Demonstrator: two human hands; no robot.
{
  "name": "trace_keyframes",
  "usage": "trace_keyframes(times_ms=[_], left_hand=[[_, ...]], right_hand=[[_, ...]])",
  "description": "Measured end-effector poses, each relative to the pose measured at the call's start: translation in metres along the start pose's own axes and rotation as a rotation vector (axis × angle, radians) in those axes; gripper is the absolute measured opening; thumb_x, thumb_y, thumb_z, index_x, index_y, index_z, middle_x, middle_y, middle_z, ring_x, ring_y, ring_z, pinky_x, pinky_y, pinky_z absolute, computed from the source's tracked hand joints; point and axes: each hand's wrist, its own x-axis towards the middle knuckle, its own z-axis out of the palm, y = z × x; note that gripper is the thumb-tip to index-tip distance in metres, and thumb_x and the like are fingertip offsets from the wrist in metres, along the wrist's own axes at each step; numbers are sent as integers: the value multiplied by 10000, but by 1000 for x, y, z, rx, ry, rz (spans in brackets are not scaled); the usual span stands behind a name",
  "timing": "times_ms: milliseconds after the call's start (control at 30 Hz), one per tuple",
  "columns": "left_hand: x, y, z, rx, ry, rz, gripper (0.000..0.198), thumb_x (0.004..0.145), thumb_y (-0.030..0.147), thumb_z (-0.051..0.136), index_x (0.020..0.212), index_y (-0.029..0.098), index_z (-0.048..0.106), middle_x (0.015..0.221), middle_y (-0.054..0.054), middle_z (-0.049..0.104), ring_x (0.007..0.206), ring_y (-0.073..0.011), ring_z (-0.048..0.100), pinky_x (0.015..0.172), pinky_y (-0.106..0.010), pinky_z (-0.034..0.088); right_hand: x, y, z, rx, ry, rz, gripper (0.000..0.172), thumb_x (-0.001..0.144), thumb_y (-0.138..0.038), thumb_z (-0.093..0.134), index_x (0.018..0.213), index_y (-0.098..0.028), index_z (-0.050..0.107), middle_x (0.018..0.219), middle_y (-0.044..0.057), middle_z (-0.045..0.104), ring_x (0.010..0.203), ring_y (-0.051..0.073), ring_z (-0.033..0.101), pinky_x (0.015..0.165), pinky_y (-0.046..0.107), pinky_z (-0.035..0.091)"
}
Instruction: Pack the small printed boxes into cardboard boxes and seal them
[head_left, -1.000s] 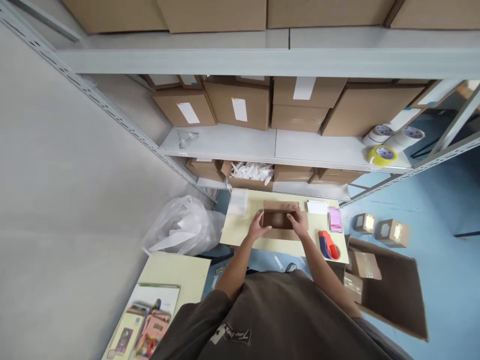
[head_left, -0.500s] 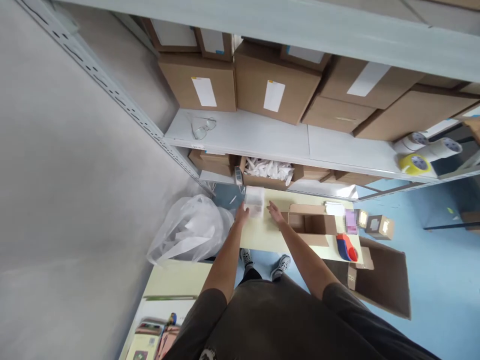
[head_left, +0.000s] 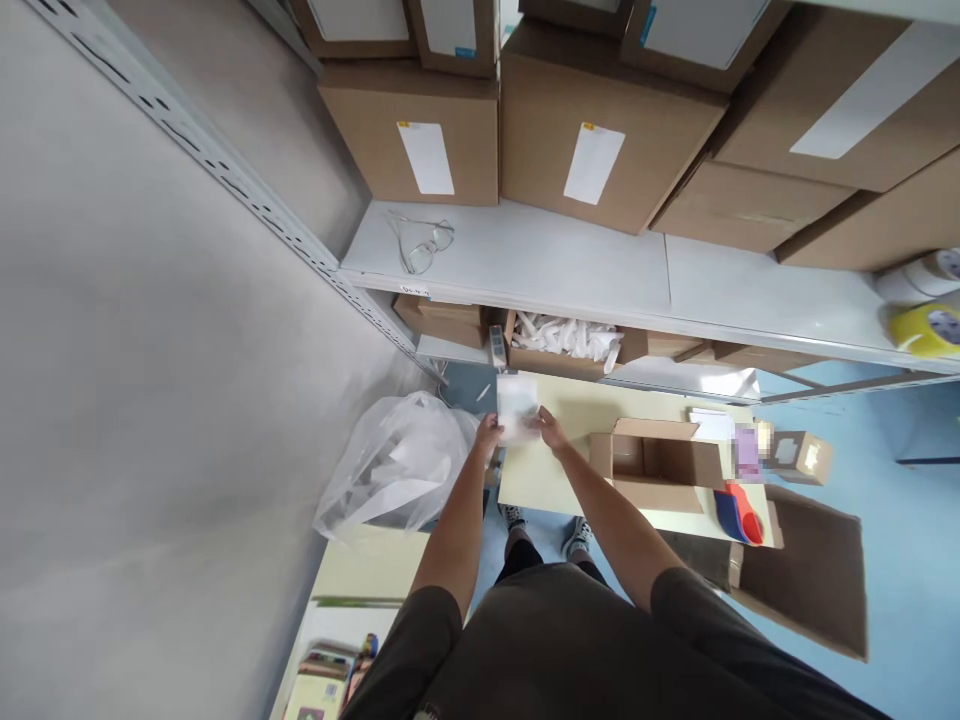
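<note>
White pack (head_left: pixel 516 402) btwn L hand (head_left: pixel 489 432) & R hand (head_left: pixel 552 430), fingers clamped on its near sides; open box (head_left: pixel 664 495) right on worktop (head_left: pixel 551 485)

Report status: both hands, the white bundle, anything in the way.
Left hand and right hand on white bundle, one at each side. Bundle blurred, contents unclear. Nothing seen blocking it; open carton on table, off to the right.
</note>
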Motion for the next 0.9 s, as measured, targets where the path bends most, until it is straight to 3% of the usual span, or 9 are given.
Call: trace_keyframes(times_ms=[100, 200, 333, 467, 567, 700, 900], left_hand=[[-21, 14, -6, -144, -88, -27, 592, 735, 299, 783, 1306, 210, 654, 1006, -57, 759, 836, -204, 727, 757, -324, 596], [-45, 38, -13, -211, -202, -2, 639, 735, 333, 806, 1343, 233, 635, 1077, -76, 768, 850, -204, 738, 746, -317, 596], [-78, 74, -18, -219, -289, 99, 681, 728, 382, 821, 1362, 227, 627, 1202, -118, 757, 992, -258, 744, 798, -347, 606], [-107, 107, -7, -179, -320, 172, 739, 741, 441, 805, 1419, 237, 591, 1282, -122, 734, 1063, -275, 730, 827, -357, 599], [-124, 129, 20, -122, -330, 204, 744, 763, 460, 796, 1442, 244, 581, 1290, -121, 730, 1077, -268, 727, 844, -348, 589], [-145, 148, 76, -70, -347, 231, 728, 776, 462, 789, 1438, 242, 583, 1294, -118, 727, 1080, -258, 720, 833, -331, 582], [-172, 146, 170, -73, -360, 242, 722, 810, 436, 785, 1471, 228, 582, 1341, -137, 723, 1130, -272, 716, 855, -343, 588]], right_hand=[[-7, -11, -9, 47, 120, 61, 620, 726, -540, 765, 1277, -267, 689, 1070, 76, 770, 1055, 314, 737, 996, 521, 570], [-17, -33, -16, 60, 130, 67, 707, 708, -508, 740, 1369, -275, 649, 1075, 78, 771, 994, 287, 748, 907, 473, 590], [-37, -77, -26, 149, -15, -17, 723, 676, -502, 752, 1337, -219, 670, 1047, 92, 806, 957, 289, 759, 797, 388, 602], [-66, -118, -54, 232, -189, -81, 552, 697, -508, 780, 1165, -219, 742, 989, 89, 834, 998, 320, 778, 863, 414, 619], [-90, -139, -93, 258, -263, -73, 436, 698, -471, 812, 1036, -200, 770, 975, 111, 840, 1015, 343, 787, 918, 450, 624], [-118, -152, -159, 277, -226, -59, 324, 699, -406, 866, 917, -184, 777, 968, 130, 843, 974, 343, 796, 903, 457, 637], [-167, -144, -259, 312, -172, -98, 308, 743, -426, 885, 917, -201, 766, 941, 99, 837, 993, 318, 789, 904, 432, 634]])
